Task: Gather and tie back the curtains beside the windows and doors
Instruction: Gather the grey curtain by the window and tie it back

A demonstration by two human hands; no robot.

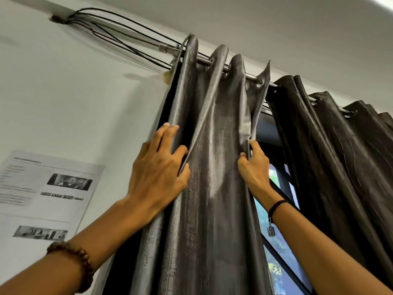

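Observation:
A dark grey, shiny curtain (pixel 214 167) hangs in folds by metal eyelets from a steel rod (pixel 251 77), bunched at the left end. My left hand (pixel 157 171) is raised high and grips one of its left folds, thumb on the front of the fold. My right hand (pixel 254 167) pinches the curtain's right edge between thumb and fingers. A second dark curtain (pixel 331 145) hangs on the same rod to the right, apart from the first.
Between the two curtains shows a dark-framed window (pixel 276 248) with daylight and greenery behind. Black cables (pixel 119 33) run along the wall to the rod's bracket. A printed sheet (pixel 46 196) is stuck on the white wall at the left.

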